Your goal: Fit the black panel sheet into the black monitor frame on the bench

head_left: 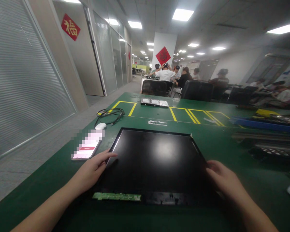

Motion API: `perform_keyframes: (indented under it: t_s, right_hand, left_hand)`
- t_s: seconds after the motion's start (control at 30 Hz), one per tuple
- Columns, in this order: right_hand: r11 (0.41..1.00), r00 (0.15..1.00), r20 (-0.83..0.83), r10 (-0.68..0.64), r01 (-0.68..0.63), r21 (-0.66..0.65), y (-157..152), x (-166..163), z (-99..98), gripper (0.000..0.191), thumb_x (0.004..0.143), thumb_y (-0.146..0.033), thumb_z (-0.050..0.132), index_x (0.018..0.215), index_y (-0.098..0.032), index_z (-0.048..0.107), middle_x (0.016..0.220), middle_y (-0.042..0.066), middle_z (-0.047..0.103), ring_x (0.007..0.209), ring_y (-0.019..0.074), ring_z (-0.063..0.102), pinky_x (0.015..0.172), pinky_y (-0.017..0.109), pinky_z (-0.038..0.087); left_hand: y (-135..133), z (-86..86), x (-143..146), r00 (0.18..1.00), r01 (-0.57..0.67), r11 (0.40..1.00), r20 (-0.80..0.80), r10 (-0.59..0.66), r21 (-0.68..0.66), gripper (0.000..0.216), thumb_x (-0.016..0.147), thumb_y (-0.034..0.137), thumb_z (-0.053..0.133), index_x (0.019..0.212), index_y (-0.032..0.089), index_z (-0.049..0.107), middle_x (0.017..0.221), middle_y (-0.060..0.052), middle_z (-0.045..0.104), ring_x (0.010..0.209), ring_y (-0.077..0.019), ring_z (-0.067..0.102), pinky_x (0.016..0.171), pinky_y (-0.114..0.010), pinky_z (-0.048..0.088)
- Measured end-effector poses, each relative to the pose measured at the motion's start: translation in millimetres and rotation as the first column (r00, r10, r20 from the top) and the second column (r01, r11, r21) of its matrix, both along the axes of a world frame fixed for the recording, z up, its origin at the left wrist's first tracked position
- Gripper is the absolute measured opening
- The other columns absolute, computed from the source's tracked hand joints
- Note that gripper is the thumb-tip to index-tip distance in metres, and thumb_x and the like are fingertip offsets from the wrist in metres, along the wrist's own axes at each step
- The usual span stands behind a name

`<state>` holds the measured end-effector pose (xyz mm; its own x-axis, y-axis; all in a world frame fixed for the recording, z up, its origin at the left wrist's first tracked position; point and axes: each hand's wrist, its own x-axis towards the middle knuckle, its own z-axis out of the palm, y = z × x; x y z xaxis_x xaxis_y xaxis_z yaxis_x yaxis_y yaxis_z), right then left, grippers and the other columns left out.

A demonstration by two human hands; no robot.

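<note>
A black LCD screen panel [145,161] lies face up in front of me, with a glare spot on its surface. Along its near edge runs a green circuit board strip [117,196]. My left hand [100,164] grips the panel's left edge, its index finger stretched over the screen. At the right edge, my right hand [218,172] has its fingers curled around the frame; some fingertips are hidden beneath. Left of the panel are a phone [87,146] with a lit, partly blurred screen and a white computer mouse [101,126].
The green table [106,112] carries a coiled black cable [111,116], hard drives [154,102], a clear cup [175,102] and small white pieces [157,122]. Blue and dark parts [268,124] crowd the right side. Office chairs [197,90] and seated people are beyond.
</note>
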<state>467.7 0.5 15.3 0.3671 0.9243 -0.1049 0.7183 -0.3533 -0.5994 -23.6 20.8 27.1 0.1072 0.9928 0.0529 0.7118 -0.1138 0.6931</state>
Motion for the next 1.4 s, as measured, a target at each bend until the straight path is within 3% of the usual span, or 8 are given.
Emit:
perform_keyframes:
  t_s: [0.13,0.3,0.4,0.57,0.77,0.97,1.17,1.4]
  right_hand:
    - [1.000,0.998,0.054,0.011,-0.011,0.004,0,-1,1.5,0.040,0.074,-0.045,0.051,0.102,-0.023,0.069,0.096,0.007,0.072,0.085,0.0245,0.067,0.072,0.034,0.049]
    - [1.000,0.998,0.058,0.018,-0.018,-0.001,0,-3,4.9,0.039,0.073,-0.044,0.051,0.099,-0.023,0.070,0.101,0.008,0.071,0.092,0.0263,0.066,0.079,0.037,0.050]
    - [1.000,0.998,0.059,0.020,-0.021,0.007,0,-2,2.6,0.039,0.073,-0.043,0.051,0.100,-0.023,0.070,0.101,0.008,0.071,0.093,0.0265,0.066,0.081,0.038,0.050]
    - [0.999,0.997,0.065,0.032,-0.034,0.025,1,0,-2.6,0.038,0.074,-0.043,0.052,0.100,-0.023,0.069,0.101,0.008,0.071,0.092,0.0259,0.066,0.081,0.038,0.050]
    - [0.999,0.997,0.064,0.040,-0.042,0.025,3,1,-3.5,0.037,0.075,-0.043,0.052,0.102,-0.023,0.069,0.102,0.008,0.071,0.092,0.0258,0.066,0.082,0.039,0.050]
    - [0.998,0.997,0.063,0.049,-0.051,0.028,3,4,-7.8,0.038,0.076,-0.043,0.052,0.104,-0.023,0.068,0.101,0.008,0.070,0.092,0.0255,0.066,0.081,0.038,0.051]
    - [0.994,0.995,0.062,0.077,-0.081,0.070,2,5,-9.8,0.042,0.077,-0.043,0.051,0.110,-0.023,0.068,0.102,0.008,0.070,0.092,0.0248,0.066,0.081,0.037,0.051]
    - [0.992,0.988,0.122,0.092,-0.102,0.077,0,1,-3.3,0.042,0.077,-0.041,0.050,0.108,-0.021,0.070,0.104,0.010,0.068,0.095,0.0255,0.065,0.082,0.038,0.051]
  left_hand:
    - [-5,19.5,10,0.971,-0.126,0.990,0.197,0.137,-0.068,0.040,0.080,0.026,0.054,0.116,0.026,0.069,0.137,-0.007,0.062,0.133,-0.0323,0.047,0.110,-0.046,0.032]
    - [-12,40.5,29,0.820,-0.287,0.920,0.428,0.379,-0.266,0.032,0.078,0.022,0.060,0.109,0.025,0.069,0.126,-0.006,0.069,0.099,-0.0293,0.071,0.080,-0.038,0.058]
    - [-13,43.5,37,0.697,-0.333,0.870,0.526,0.488,-0.365,0.027,0.076,0.013,0.061,0.100,0.024,0.068,0.120,-0.005,0.072,0.079,-0.0223,0.075,0.063,-0.029,0.060]
    - [-10,36.7,38,0.520,-0.282,0.835,0.656,0.547,-0.473,0.036,0.077,0.004,0.056,0.107,0.025,0.061,0.076,-0.002,0.078,0.055,-0.0218,0.074,0.047,-0.029,0.058]
    - [-7,31.5,34,0.389,-0.194,0.825,0.731,0.561,-0.531,0.048,0.079,0.002,0.055,0.122,0.023,0.053,0.065,-0.003,0.076,0.055,-0.0245,0.075,0.047,-0.031,0.059]
    - [-9,32.7,33,0.351,-0.115,0.844,0.773,0.528,-0.524,0.058,0.077,0.004,0.063,0.130,0.024,0.049,0.068,-0.005,0.077,0.057,-0.0305,0.076,0.049,-0.040,0.061]
    - [-11,36.3,32,0.390,-0.061,0.838,0.760,0.521,-0.543,0.072,0.073,0.008,0.073,0.137,0.027,0.045,0.076,-0.009,0.080,0.069,-0.0372,0.076,0.054,-0.047,0.062]
    - [-16,46.2,37,0.472,-0.118,0.815,0.690,0.548,-0.567,0.052,0.075,0.012,0.072,0.125,0.021,0.060,0.085,-0.011,0.081,0.078,-0.0349,0.077,0.057,-0.042,0.063]
